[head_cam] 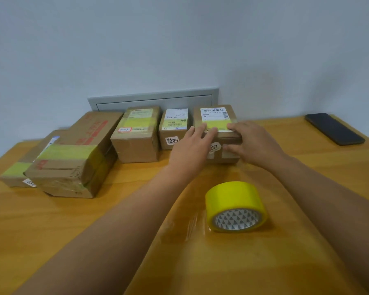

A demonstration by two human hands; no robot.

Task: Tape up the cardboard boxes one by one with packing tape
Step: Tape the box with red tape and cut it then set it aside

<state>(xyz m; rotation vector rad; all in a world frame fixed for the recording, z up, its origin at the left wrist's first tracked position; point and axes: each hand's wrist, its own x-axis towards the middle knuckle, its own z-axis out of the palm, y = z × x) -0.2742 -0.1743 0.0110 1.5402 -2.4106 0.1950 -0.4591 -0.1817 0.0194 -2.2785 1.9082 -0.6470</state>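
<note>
Boxes: five on the wooden table (51, 220), lined up near the wall.
Taped: the big box (77, 158), the flat box (17, 173) behind it, the third box (136, 135) and the right box (217, 124) each show a yellow strip.
Left: the fourth box (175, 126) shows no clear yellow strip.
Left hand (192, 145): fingers straight, pressing the right box's strip.
Right hand (254, 141): fingers on the top edge, thumb on the front face.
Tape roll (235, 206): lies near the person, nobody holding it.
</note>
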